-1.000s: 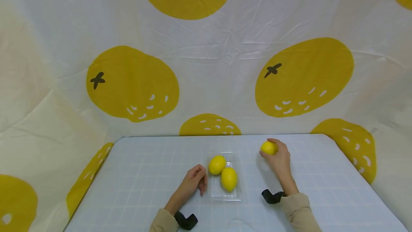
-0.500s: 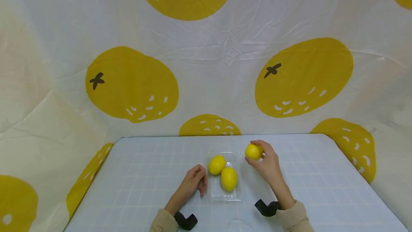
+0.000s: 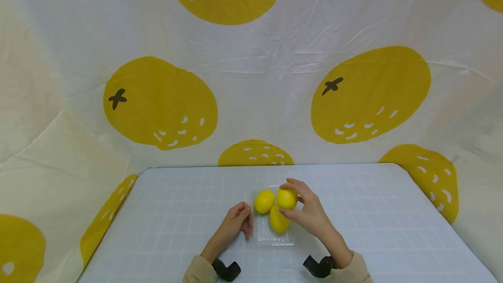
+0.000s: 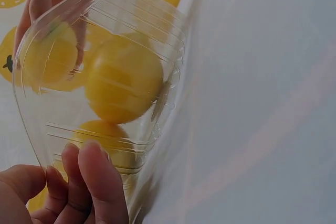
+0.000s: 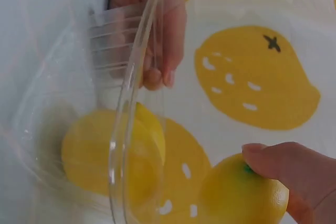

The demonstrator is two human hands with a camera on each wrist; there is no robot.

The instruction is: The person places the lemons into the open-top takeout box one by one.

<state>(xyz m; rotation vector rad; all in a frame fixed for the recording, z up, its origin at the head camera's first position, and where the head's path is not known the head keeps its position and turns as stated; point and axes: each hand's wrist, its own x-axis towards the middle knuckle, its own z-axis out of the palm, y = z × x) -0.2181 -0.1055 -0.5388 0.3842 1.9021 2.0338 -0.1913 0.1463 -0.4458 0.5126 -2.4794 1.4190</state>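
Note:
Two yellow lemons, one at the back left [image 3: 265,201] and one nearer the front [image 3: 279,221], lie in a clear plastic container [image 3: 273,240] on the table. With thumb and fingers, my right hand [image 3: 312,213] grips a third lemon [image 3: 287,198] over the container's back right part; its green-tinted end [image 5: 247,168] shows in the right wrist view. My left hand [image 3: 237,219] is at the container's left side. Thumb and index finger meet at the clear rim [image 4: 27,121] in the left wrist view, pinching it.
A pale blue checked cloth covers the table [image 3: 188,195]. Behind it hangs a white curtain [image 3: 267,99] printed with big yellow fruit. Black wrist mounts [image 3: 227,270] sit below both hands.
My right hand has carried its lemon leftward and nearer, from right of the container to over it. The left hand has stayed by the container's left side.

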